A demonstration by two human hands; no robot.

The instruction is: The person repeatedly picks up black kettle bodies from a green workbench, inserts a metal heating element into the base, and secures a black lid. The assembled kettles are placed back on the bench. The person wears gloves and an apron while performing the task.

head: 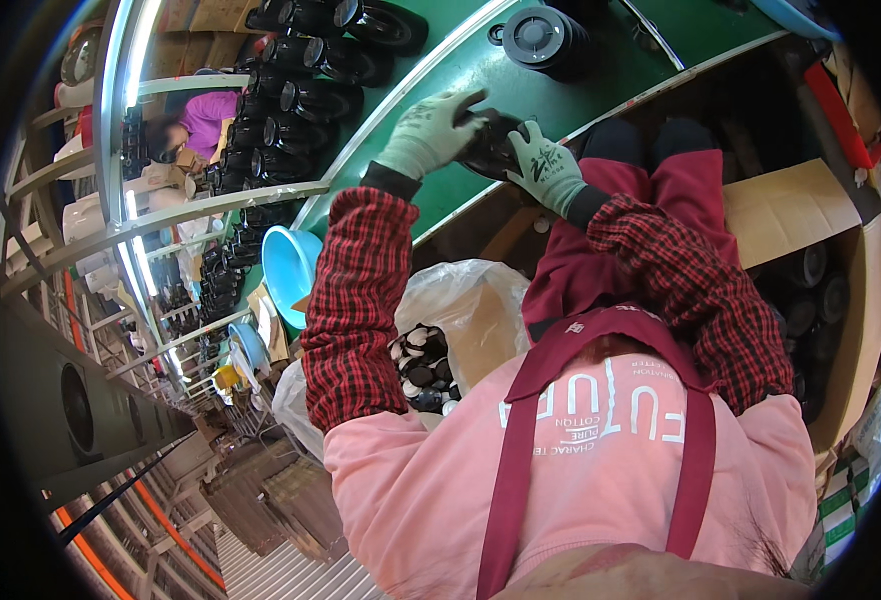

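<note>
Both hands wear pale green work gloves and are raised over the edge of a green worktable (440,187). Between them is a glossy black, rounded plastic part (489,142); its exact kind is hard to tell. My left hand (437,131) grips its left side, with the thumb and fingers curled at the top. My right hand (549,169) holds the right side, fingers bent over the rim. Beyond them on the table stands a ribbed black cylindrical part (538,37), perhaps a stack, with a small ring-like piece (495,34) beside it.
Rows of black vessels (320,97) line the left. A blue basin (290,262) stands by my left arm. Below is a plastic-lined carton (478,315) with black and white round pieces (422,367). An open cardboard box (860,330) holds dark parts. A person in purple (208,124) sits beyond.
</note>
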